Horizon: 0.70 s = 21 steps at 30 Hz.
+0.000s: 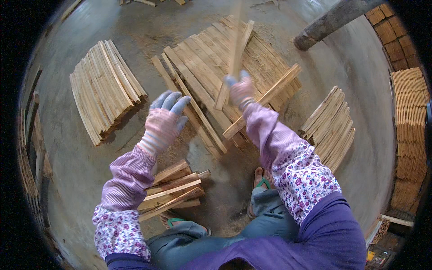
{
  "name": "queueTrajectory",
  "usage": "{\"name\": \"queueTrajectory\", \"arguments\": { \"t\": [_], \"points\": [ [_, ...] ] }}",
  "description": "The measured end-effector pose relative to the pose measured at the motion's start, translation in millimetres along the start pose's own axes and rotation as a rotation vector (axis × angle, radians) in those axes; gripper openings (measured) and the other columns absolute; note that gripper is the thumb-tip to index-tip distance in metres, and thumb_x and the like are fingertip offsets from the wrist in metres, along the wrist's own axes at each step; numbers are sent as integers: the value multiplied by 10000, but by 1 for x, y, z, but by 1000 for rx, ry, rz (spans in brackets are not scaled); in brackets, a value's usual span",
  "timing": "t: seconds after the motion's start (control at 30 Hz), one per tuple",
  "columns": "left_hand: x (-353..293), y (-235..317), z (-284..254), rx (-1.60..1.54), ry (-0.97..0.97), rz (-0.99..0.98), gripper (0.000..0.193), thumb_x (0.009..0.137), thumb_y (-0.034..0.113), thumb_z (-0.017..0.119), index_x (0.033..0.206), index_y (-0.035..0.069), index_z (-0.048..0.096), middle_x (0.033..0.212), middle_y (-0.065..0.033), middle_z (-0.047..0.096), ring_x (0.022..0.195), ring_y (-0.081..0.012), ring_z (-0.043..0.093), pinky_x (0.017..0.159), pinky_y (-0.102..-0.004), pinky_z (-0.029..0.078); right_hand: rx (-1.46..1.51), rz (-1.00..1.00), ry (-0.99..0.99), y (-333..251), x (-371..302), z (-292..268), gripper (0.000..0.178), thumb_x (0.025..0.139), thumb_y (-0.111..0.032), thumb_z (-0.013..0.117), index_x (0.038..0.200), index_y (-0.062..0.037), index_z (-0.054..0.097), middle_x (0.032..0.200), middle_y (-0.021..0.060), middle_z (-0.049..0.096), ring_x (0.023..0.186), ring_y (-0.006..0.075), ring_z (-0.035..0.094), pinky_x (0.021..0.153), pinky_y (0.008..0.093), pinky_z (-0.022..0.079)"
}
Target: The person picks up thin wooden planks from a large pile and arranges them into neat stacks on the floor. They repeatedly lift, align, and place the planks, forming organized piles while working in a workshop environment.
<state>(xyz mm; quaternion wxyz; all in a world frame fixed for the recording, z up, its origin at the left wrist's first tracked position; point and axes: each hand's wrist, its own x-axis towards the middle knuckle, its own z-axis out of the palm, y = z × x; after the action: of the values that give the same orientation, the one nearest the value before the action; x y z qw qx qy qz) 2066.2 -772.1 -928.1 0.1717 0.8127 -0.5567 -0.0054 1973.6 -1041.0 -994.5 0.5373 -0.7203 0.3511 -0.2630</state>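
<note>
My right hand [241, 91], in a striped glove with grey fingertips, is closed around the lower end of a wooden strip [236, 42]. The strip points away from me and is smeared by motion. Beneath it lies a low platform of boards [202, 56] with sawdust on it and a few loose wooden pieces across it, one of them a crosswise strip [274, 96]. My gloved left hand [164, 118] hovers left of the platform, fingers apart and nothing in them. Close below that hand is a loose pile of wooden pieces [173, 191] beside my left foot.
A neat row of wooden strips [103, 92] lies on the concrete floor at left, and a smaller stack of strips [332, 128] at right. A thick post [324, 27] stands at the far right. Tall brown stacks [409, 139] line the right side; dark timber [36, 135] leans at far left.
</note>
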Motion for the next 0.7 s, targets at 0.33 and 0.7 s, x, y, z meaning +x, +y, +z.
{"name": "queueTrajectory", "arguments": {
  "t": [0.33,0.7],
  "points": [
    [-138,-3,4,73,-750,-278,376,843,152,681,1197,118,560,993,-181,684,997,-342,666,856,-476,519,-581,-501,-1225,-42,-110,24,554,835,-492,694,1271,-156,637,1090,152,722,1028,352,689,865,466,558],
    [-208,-27,17,45,-1104,-458,887,737,544,814,1425,109,461,1334,-185,541,1232,-364,528,1025,-462,461,-846,469,-538,19,19,-175,694,936,-470,600,1505,-138,382,1285,198,635,1158,335,624,1004,434,475]
  ]
}}
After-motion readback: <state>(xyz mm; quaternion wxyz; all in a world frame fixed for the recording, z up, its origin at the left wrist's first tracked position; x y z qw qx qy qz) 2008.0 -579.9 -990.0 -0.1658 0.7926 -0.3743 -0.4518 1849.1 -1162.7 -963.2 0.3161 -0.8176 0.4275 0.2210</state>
